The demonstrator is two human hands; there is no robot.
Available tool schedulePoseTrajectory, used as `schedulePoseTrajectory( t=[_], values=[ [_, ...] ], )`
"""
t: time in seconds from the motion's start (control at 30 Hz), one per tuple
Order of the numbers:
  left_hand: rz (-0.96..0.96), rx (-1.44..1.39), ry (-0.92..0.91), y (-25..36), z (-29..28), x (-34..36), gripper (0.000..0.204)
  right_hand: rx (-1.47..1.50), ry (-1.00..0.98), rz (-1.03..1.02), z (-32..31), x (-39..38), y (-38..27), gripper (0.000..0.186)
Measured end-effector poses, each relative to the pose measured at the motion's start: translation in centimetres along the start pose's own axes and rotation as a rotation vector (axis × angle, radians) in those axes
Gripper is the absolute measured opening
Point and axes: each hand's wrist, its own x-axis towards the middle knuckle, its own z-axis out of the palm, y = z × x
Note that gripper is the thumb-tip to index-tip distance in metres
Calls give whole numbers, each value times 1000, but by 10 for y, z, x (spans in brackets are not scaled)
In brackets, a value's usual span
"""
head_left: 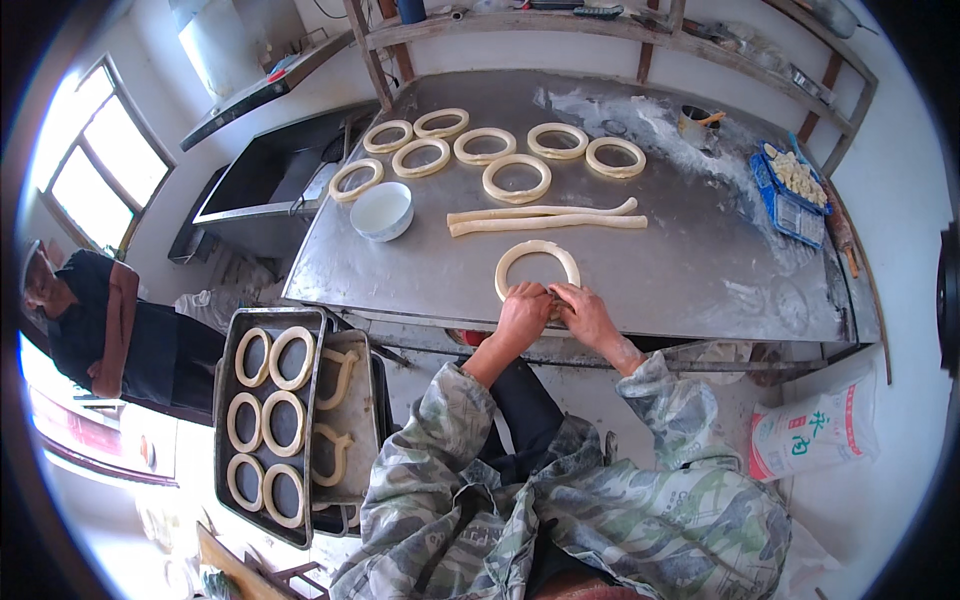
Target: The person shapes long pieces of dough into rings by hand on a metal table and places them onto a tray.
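A ring of pale dough (540, 247) lies at the near edge of the metal table. My left hand (524, 312) and my right hand (588, 318) meet at the ring's near side, fingers closed on the dough there. The join between them is mostly hidden by the fingers. Just beyond the ring, two dough strips (545, 222) lie side by side. Farther back are several finished-looking dough rings (517, 197). To the left of the strips stands a white bowl (382, 211) with pale liquid in it.
On my left, a dark tray (262, 503) of dough rings overlaps another tray (352, 482). Flour (655, 125), a metal can (696, 128) and a blue package with dough bits (793, 172) occupy the table's right. A sack (815, 430) stands right; a person (110, 320) stands left.
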Motion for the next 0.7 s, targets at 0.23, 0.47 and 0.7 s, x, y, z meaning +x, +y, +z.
schedulePoseTrajectory(
  t=[0.23,0.47,0.7],
  values=[
    [83,15,-1,0,-8,-4,7,-230,-8,-172,-1,-9,8,31],
    [141,58,-28,-9,-12,-3,10,-301,-135,-170,-9,2,0,19],
    [88,-7,-52,-14,-14,-4,13,-312,-78,-269,-1,6,6,12]
  ],
)
